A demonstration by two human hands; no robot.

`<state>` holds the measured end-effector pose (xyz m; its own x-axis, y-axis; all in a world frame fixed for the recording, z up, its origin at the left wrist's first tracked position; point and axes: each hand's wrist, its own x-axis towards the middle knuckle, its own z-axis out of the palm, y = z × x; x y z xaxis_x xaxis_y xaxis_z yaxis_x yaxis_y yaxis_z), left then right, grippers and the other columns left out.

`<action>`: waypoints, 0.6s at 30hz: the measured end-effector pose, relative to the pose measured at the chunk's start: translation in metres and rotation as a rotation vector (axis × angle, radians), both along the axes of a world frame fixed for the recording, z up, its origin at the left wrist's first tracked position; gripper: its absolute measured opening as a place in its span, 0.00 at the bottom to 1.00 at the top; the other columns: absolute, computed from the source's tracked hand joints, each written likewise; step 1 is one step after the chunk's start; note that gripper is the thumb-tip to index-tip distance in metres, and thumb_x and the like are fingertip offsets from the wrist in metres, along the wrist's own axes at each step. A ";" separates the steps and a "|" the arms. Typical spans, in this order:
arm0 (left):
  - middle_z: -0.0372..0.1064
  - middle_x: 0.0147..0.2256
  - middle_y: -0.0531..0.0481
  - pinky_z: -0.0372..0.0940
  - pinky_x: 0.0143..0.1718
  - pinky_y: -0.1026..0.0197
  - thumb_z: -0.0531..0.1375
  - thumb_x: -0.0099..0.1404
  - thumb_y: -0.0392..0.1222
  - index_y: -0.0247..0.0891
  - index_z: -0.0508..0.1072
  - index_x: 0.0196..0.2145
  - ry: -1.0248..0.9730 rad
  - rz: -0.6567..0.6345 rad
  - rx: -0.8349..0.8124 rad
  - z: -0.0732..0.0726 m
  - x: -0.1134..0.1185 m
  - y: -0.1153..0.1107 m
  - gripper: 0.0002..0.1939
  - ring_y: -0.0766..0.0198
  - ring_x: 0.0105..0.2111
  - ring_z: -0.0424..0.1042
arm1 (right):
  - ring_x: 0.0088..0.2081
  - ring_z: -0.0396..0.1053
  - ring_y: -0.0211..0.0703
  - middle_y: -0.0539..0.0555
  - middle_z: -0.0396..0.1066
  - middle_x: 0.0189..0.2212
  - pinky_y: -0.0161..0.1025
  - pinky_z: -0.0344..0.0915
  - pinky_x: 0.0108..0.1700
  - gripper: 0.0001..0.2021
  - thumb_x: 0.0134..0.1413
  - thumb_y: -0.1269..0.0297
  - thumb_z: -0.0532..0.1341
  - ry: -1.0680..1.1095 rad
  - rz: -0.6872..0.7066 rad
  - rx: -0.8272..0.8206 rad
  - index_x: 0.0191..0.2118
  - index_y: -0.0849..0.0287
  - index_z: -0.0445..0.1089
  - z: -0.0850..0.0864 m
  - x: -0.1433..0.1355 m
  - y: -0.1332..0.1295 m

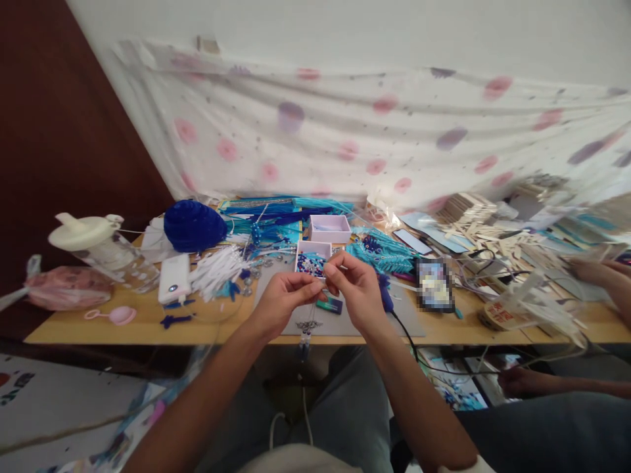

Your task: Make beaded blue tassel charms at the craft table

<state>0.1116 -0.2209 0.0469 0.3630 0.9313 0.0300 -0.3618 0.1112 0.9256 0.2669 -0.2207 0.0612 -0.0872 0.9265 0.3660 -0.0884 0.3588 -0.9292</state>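
Observation:
My left hand [286, 299] is closed in a pinch in front of the small bead box. Fingertips nearly touching it, my right hand [355, 289] pinches too; what it holds is too small to name. A thin thread seems to run down from my left fingers to a silver pendant [309, 325] with clear and blue beads hanging at the table's front edge. Just behind my hands, an open white box [314, 248] holds blue, red and white beads [310, 263]. A small dark and green packet [329, 304] lies below my fingers on the grey mat [404, 322].
Blue yarn [194, 225], a white power bank [174, 279], white cords [219, 271] and a lidded cup [93, 240] stand left. Turquoise tassels [384, 251], a dark pouch [434, 284] and a plastic cup [507, 312] lie right. Another person's hand [599, 276] is at far right.

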 end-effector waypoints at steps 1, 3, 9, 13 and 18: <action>0.78 0.29 0.46 0.69 0.39 0.61 0.73 0.53 0.51 0.34 0.82 0.30 -0.001 -0.009 -0.001 0.000 0.000 -0.001 0.16 0.64 0.30 0.74 | 0.23 0.55 0.34 0.45 0.59 0.21 0.35 0.52 0.26 0.16 0.59 0.53 0.66 -0.008 -0.002 0.006 0.27 0.57 0.66 0.001 0.001 0.000; 0.79 0.32 0.44 0.70 0.41 0.59 0.72 0.55 0.53 0.35 0.83 0.32 -0.017 -0.023 -0.010 0.002 0.000 -0.002 0.17 0.62 0.33 0.76 | 0.23 0.56 0.35 0.45 0.59 0.22 0.35 0.53 0.26 0.15 0.59 0.53 0.65 -0.034 -0.010 0.022 0.28 0.57 0.67 0.004 0.003 0.001; 0.80 0.35 0.45 0.72 0.43 0.55 0.72 0.55 0.51 0.37 0.82 0.36 -0.072 -0.004 0.016 0.007 0.003 0.002 0.16 0.60 0.33 0.78 | 0.28 0.62 0.38 0.48 0.64 0.27 0.36 0.59 0.32 0.13 0.62 0.56 0.63 -0.201 -0.035 0.155 0.29 0.57 0.70 0.021 0.006 0.001; 0.78 0.32 0.48 0.72 0.41 0.59 0.72 0.55 0.49 0.37 0.81 0.31 -0.082 0.053 0.064 0.009 0.006 0.005 0.13 0.64 0.32 0.76 | 0.29 0.63 0.38 0.49 0.65 0.27 0.37 0.58 0.32 0.11 0.62 0.59 0.64 -0.247 -0.083 0.231 0.29 0.56 0.73 0.025 0.003 0.001; 0.77 0.29 0.50 0.71 0.40 0.61 0.72 0.56 0.48 0.36 0.80 0.30 -0.092 0.145 0.091 0.010 0.007 0.002 0.12 0.65 0.30 0.75 | 0.28 0.64 0.37 0.51 0.71 0.36 0.38 0.63 0.32 0.12 0.65 0.55 0.60 -0.045 -0.189 0.103 0.44 0.53 0.78 0.005 -0.007 -0.003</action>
